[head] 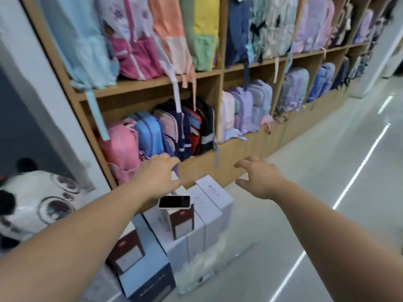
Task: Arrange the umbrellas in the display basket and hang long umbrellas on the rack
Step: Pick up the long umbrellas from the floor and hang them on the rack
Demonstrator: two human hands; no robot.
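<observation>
The wooden shelf (152, 82) stands beyond the left hand (157, 177) and right hand (259, 179) and carries backpacks (174, 127). Under the left hand, boxes (209, 203) stand on the floor (327, 171); a phone (174, 202) lies on one.

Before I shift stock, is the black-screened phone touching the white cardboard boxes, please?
Touching: head view shows the black-screened phone lying flat atop the white cardboard boxes.

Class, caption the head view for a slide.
Empty left hand and right hand reach above stacked boxes beside backpack shelves.
</observation>
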